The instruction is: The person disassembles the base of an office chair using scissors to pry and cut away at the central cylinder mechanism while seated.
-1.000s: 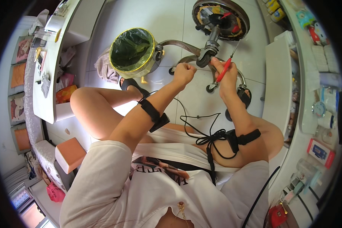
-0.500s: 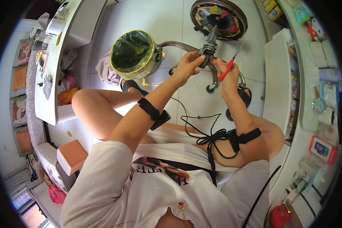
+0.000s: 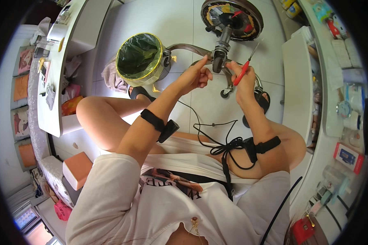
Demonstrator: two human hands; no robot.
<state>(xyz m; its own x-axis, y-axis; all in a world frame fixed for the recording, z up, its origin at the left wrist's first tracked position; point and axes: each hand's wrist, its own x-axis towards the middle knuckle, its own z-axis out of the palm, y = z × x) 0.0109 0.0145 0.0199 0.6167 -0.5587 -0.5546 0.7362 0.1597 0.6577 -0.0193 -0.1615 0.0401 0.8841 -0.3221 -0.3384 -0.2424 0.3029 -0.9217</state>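
An upturned stool with a round seat, its padding torn, lies on the floor ahead. My left hand is just left of its near caster, index finger stretched and the others loosely curled, with nothing visible in it. Gripped in my right hand is a red-handled tool with a thin metal shaft pointing up and away; its exact kind is unclear. The right fingertips are close beside the caster's right side; whether they touch it I cannot tell.
A lined waste bin stands left of the stool, by a crumpled cloth. Black cable lies bundled over my lap. A white desk is at left; cabinets and a cluttered counter run along the right.
My left hand has come off the caster and drawn back left, its index finger now extended. The right hand keeps hold of the red-handled tool, nearly in place.
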